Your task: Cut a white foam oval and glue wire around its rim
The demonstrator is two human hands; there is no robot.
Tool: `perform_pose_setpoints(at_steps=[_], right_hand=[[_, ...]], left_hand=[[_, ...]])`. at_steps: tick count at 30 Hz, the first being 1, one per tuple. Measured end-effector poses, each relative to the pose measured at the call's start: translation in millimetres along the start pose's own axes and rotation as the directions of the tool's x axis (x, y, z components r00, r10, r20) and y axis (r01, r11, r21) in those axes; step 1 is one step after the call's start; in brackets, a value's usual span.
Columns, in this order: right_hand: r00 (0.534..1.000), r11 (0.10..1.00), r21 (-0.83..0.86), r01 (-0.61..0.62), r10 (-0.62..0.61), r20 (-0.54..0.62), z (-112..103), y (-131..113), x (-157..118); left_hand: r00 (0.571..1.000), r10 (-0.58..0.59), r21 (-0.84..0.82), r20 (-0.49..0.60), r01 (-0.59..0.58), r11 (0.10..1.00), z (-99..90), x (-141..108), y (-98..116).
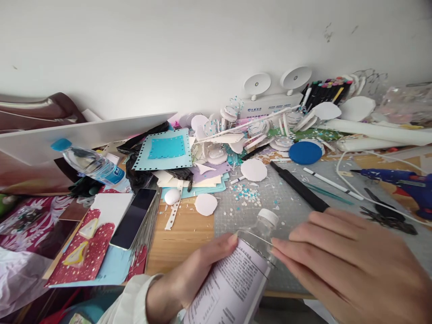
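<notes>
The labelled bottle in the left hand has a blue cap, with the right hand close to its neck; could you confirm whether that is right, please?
Not quite: the head view shows the cap is white. The left hand holds the labelled bottle, with the right hand close to its neck.

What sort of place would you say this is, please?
It looks like a craft workspace, possibly in a home: there is a blue glue gun, a grey gridded cutting mat and a cluster of marker pens.

Left grip (192, 270) curled, thumb (219, 249) extended — right grip (351, 263) pinched, its knuckles (317, 219) facing up.
</notes>
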State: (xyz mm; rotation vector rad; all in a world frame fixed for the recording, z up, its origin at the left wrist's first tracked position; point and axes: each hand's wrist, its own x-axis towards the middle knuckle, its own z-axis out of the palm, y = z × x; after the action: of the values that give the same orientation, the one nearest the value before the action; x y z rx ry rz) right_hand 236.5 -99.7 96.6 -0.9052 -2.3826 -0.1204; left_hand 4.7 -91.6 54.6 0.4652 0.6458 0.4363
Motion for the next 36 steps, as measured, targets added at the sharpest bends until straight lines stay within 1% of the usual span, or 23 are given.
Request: perform_pose_setpoints(at_steps=[1, 2, 3, 4, 6, 7, 9, 10, 11, 12, 14, 17, 20, 22, 24, 26, 28, 30, 33, 34, 36], right_hand=[[0.995, 0.992, 0.089, -0.086, 0.090, -0.046, 3.4, -3.4, -4.0], [0.980, 0.965, 0.196, -0.173, 0.189, -0.065, 7.0, -6.7, -7.9], [0.957, 0.917, 0.306, -0.257, 0.286, -0.056, 10.7, -9.6, -11.7], [0.926, 0.850, 0.406, -0.336, 0.376, -0.021, 14.3, -11.9, -15.5], [0.846, 0.674, 0.558, -0.484, 0.523, 0.102, 21.5, -14.3, -22.7], [0.797, 0.568, 0.612, -0.550, 0.576, 0.182, 24.6, -14.5, -25.7], [0.709, 0.365, 0.673, -0.643, 0.617, 0.343, 29.1, -14.2, -29.8], [0.681, 0.292, 0.685, -0.667, 0.613, 0.401, 30.1, -13.9, -30.6], [0.667, 0.252, 0.692, -0.677, 0.608, 0.431, 30.1, -13.9, -30.6], [0.666, 0.242, 0.696, -0.675, 0.605, 0.436, 29.3, -14.0, -30.0], [0.687, 0.289, 0.700, -0.653, 0.615, 0.388, 25.9, -14.6, -27.9], [0.746, 0.396, 0.701, -0.593, 0.598, 0.293, 21.4, -13.9, -25.6], [0.803, 0.472, 0.702, -0.534, 0.543, 0.246, 22.8, -10.1, -25.0], [0.841, 0.501, 0.723, -0.476, 0.501, 0.206, 26.9, -6.9, -24.0], [0.874, 0.519, 0.755, -0.401, 0.464, 0.145, 32.0, -4.0, -22.0], [0.885, 0.517, 0.778, -0.356, 0.453, 0.104, 36.4, -1.0, -19.1], [0.890, 0.506, 0.791, -0.344, 0.445, 0.102, 39.5, 3.1, -16.2], [0.906, 0.515, 0.793, -0.326, 0.411, 0.106, 41.0, 9.3, -13.6], [0.940, 0.577, 0.777, -0.251, 0.336, 0.054, 40.2, 21.7, -9.7], [0.955, 0.601, 0.769, -0.215, 0.296, 0.036, 38.8, 26.0, -8.0], [0.986, 0.649, 0.749, -0.131, 0.167, 0.027, 33.7, 33.9, -3.5]], left_hand=[[0.999, 0.018, 0.004, -0.035, -0.018, 1.000, 0.6, -0.8, 0.0], [0.997, 0.035, 0.008, -0.065, -0.034, 0.999, 1.1, -1.6, -0.1], [0.996, 0.046, 0.012, -0.082, -0.045, 0.999, 1.7, -2.5, -0.2], [0.996, 0.049, 0.014, -0.081, -0.048, 0.999, 2.4, -3.5, -0.1], [0.998, 0.048, 0.008, -0.050, -0.048, 0.999, 4.5, -5.5, 0.3], [0.998, 0.051, 0.002, -0.030, -0.051, 0.999, 5.8, -6.3, 0.6], [0.997, 0.075, -0.005, -0.007, -0.075, 0.997, 7.9, -7.1, 1.0], [0.996, 0.093, -0.002, -0.006, -0.093, 0.996, 8.5, -7.1, 1.0], [0.994, 0.109, 0.002, -0.007, -0.109, 0.994, 8.6, -6.8, 0.9], [0.993, 0.119, 0.008, -0.007, -0.119, 0.993, 8.3, -6.5, 0.8], [0.993, 0.116, 0.021, 0.002, -0.116, 0.993, 6.9, -5.9, 0.7], [0.993, 0.114, 0.030, 0.011, -0.115, 0.993, 4.6, -6.0, 1.4], [0.988, 0.140, 0.037, 0.061, -0.142, 0.989, 4.9, -6.6, 2.3], [0.981, 0.148, 0.011, 0.126, -0.151, 0.989, 6.3, -6.5, 2.2], [0.977, 0.143, -0.049, 0.155, -0.137, 0.989, 7.2, -6.1, 0.7], [0.981, 0.108, -0.109, 0.163, -0.091, 0.990, 5.3, -5.2, -3.1], [0.983, 0.043, -0.140, 0.176, -0.018, 0.990, -1.6, -3.2, -10.4], [0.981, -0.009, -0.155, 0.194, 0.040, 0.987, -13.4, 0.9, -21.5], [0.986, -0.001, -0.200, 0.165, 0.034, 0.979, -33.7, 10.1, -39.5], [0.988, -0.010, -0.201, 0.155, 0.042, 0.979, -38.8, 13.1, -43.8], [0.988, -0.049, -0.172, 0.145, 0.074, 0.982, -44.1, 17.2, -47.9]])
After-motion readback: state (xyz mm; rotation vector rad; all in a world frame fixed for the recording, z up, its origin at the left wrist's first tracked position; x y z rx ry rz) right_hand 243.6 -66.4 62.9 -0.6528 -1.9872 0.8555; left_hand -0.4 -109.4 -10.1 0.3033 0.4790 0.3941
